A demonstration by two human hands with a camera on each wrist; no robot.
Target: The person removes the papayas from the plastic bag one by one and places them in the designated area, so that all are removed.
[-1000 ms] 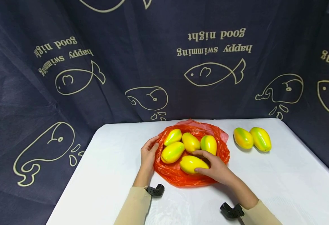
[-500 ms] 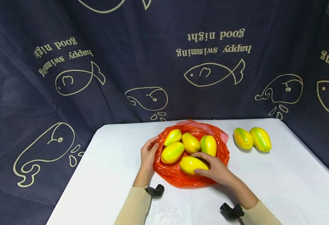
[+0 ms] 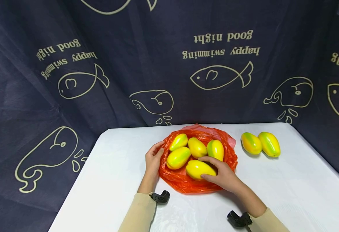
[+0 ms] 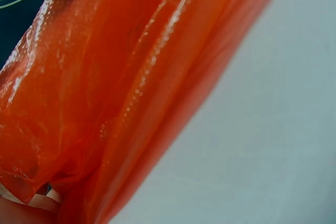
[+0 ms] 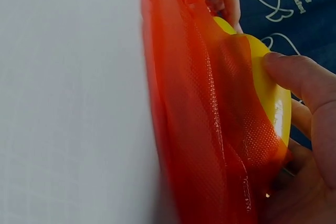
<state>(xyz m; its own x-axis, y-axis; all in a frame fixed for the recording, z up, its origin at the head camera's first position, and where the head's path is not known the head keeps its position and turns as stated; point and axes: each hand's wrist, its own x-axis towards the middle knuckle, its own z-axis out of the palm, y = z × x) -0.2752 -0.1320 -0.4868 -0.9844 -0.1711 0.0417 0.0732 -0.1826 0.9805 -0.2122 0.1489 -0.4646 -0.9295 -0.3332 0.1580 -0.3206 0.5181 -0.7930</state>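
Note:
A red plastic bag (image 3: 175, 180) lies with its mouth spread wide, and several yellow-green mangoes (image 3: 179, 158) sit inside it. My left hand (image 3: 153, 162) grips the bag's left rim; part of its fingers is hidden by the plastic. Around the front mango (image 3: 198, 169) in the bag curl the thumb and fingers of my right hand (image 3: 223, 174). The right wrist view shows that thumb pressed on the yellow mango (image 5: 270, 95), with red film covering its near side. In the left wrist view the bag (image 4: 131, 87) fills much of the picture, a bit of hand at the lower left corner.
Two more mangoes, one (image 3: 251, 143) beside the other (image 3: 269, 144), lie on the white table (image 3: 100, 193) to the right of the bag. A dark blue curtain (image 3: 169, 48) with fish and whale drawings hangs behind the table's back edge.

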